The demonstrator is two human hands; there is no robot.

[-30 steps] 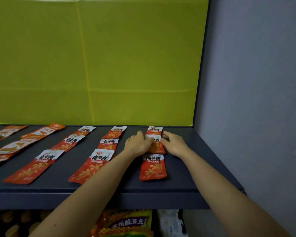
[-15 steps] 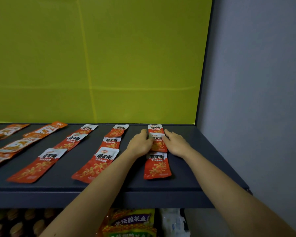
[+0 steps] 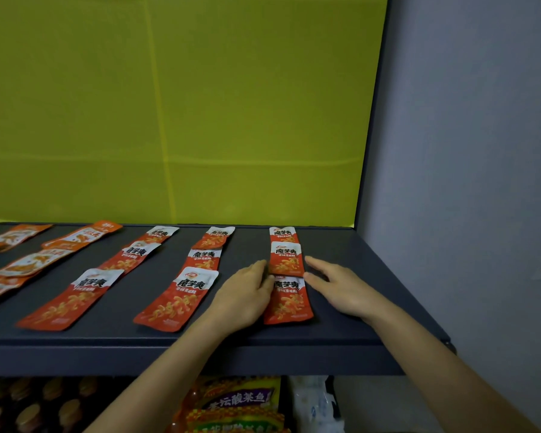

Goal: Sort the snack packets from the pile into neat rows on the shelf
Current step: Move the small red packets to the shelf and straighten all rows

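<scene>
**Rightmost row of 魔芋爽 packets flanked by two flat hands**

On the dark shelf (image 3: 341,326), at its right end: far packet (image 3: 283,235), middle packet (image 3: 286,259) and near packet (image 3: 289,300), overlapping end to end, each headed 魔芋爽 in black on white. Left hand (image 3: 247,295) flat, fingers straight, tips against the middle packet's left edge. Right hand (image 3: 341,285) likewise spread beside the right edge; contact unclear. Nothing gripped. Further rows (image 3: 177,300) of like packets leftward. Below, a yellow bag (image 3: 238,398) reading 坛酸菜鱼.

- left hand (image 3: 247,296) is lying palm down, fingers pretty much straight and together, pointing away from the body
- right hand (image 3: 341,289) is sitting palm down too, fingers loosely spread, angling toward the left one
- both bare forearms (image 3: 156,379) are reaching forward and converging
</scene>
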